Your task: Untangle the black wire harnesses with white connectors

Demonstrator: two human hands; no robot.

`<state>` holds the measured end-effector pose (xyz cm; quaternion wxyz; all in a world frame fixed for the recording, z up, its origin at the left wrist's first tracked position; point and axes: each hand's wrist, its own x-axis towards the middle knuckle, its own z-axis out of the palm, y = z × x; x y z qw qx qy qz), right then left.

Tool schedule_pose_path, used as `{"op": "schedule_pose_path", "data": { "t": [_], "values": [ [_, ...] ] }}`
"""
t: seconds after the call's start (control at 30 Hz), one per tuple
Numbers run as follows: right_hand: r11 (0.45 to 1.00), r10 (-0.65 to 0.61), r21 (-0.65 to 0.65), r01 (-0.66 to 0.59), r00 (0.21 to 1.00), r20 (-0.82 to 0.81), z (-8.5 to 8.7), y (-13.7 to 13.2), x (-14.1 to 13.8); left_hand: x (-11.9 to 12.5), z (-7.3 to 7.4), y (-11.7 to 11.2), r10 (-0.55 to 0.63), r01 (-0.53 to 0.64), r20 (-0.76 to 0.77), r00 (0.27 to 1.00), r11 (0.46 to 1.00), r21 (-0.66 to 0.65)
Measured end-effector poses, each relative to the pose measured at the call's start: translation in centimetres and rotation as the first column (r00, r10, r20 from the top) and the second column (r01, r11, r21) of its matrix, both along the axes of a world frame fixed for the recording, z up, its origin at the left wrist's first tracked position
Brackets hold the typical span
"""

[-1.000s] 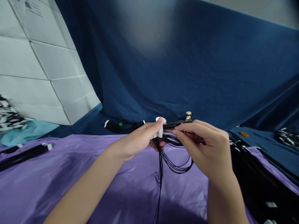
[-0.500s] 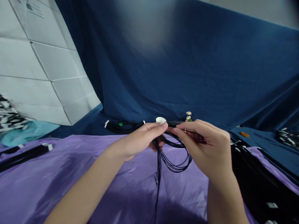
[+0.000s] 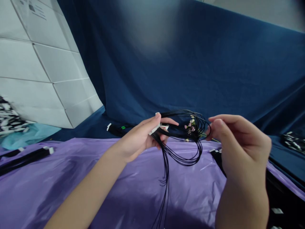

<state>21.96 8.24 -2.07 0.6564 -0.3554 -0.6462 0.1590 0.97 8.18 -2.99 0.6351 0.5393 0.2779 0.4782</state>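
My left hand [image 3: 145, 135] is closed around a coil of thin black cables [image 3: 165, 154], holding it above the purple sheet. A white label [image 3: 154, 129] shows on the coil by my left thumb. From this grip the loops spread out to the right, and loose wire ends hang down below. My right hand [image 3: 243, 149] pinches a thin black wire at the right end of the loops, thumb against forefinger. Its other fingers are curled and partly hidden.
Purple sheeting [image 3: 78, 178] covers the work surface. Black cable bundles with white connectors [image 3: 30, 160] lie at left; others [image 3: 281, 187] lie at right. Behind the coil sits another bundle with a green tie [image 3: 123, 127]. White boxes [image 3: 57, 63] and a blue cloth [image 3: 190, 63] stand behind.
My right hand has moved right, away from my left, drawing a wire out with it. The coil has spread wider, and the label has tilted under my left thumb.
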Motion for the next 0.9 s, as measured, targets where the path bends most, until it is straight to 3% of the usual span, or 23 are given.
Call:
{"op": "schedule_pose_path", "data": {
  "t": [0.1, 0.2, 0.33, 0.5, 0.73, 0.8, 0.9],
  "values": [
    [0.995, 0.063, -0.069, -0.076, 0.984, -0.168, -0.4, 1.2, 0.0, 0.1, 0.1, -0.1, -0.009, 0.006, 0.128, 0.992, 1.000, 0.020],
    [0.960, 0.194, -0.149, -0.236, 0.949, -0.250, -1.1, 2.3, -0.3, 0.3, 0.2, -0.4, -0.031, 0.017, 0.198, 0.980, 0.997, 0.075],
    [0.852, 0.417, -0.271, -0.447, 0.894, -0.163, -1.6, 2.3, -1.2, 0.6, 0.5, -1.0, -0.047, 0.016, 0.246, 0.968, 0.992, 0.127],
    [0.772, 0.565, -0.363, -0.522, 0.825, 0.016, -1.3, 1.5, -2.0, 0.8, 1.0, -1.5, 0.024, -0.057, 0.267, 0.963, 0.991, 0.120],
    [0.623, 0.726, -0.351, -0.699, 0.684, -0.074, -1.6, 1.4, -2.7, 1.0, 0.8, -1.6, 0.058, -0.088, 0.255, 0.965, 0.991, 0.105],
    [0.623, 0.732, -0.323, -0.713, 0.676, -0.082, -1.8, 1.4, -2.8, 1.0, 0.7, -1.5, 0.051, -0.085, 0.260, 0.964, 0.989, 0.121],
    [0.673, 0.709, -0.261, -0.692, 0.704, -0.037, -2.2, 1.4, -2.9, 0.9, 0.5, -1.4, 0.027, -0.067, 0.255, 0.966, 0.986, 0.152]
  ]
}}
